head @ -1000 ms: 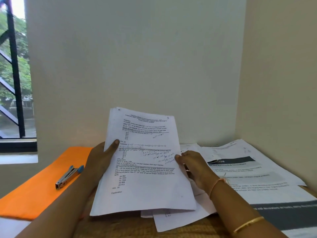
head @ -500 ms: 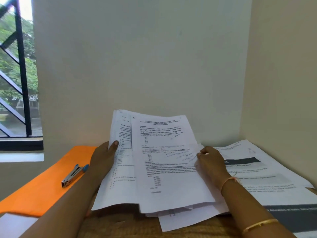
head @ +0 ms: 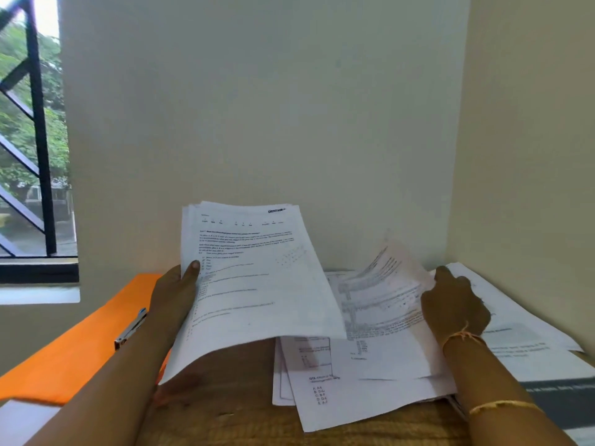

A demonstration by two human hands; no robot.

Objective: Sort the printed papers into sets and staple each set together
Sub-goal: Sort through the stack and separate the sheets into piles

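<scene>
My left hand (head: pixel 175 294) grips a stack of printed papers (head: pixel 254 284) by its left edge, thumb on the front, and holds it upright and tilted above the table. To the right, my right hand (head: pixel 454 304) holds a single printed sheet (head: pixel 383 294) by its right edge; the sheet is blurred and curls up over a loose pile of papers (head: pixel 360 391) lying on the table. A stapler (head: pixel 130 329) with a blue end lies on an orange folder (head: pixel 74 352) at the left, apart from both hands.
More large printed sheets (head: pixel 521 342) with grey bands spread across the right side up to the wall corner. A brown woven table surface (head: pixel 231 423) shows in front. A barred window (head: pixel 29 140) is at the far left.
My right hand has carried the top sheet off the held stack to the right, over the pile. A different page now faces me on the stack in my left hand.
</scene>
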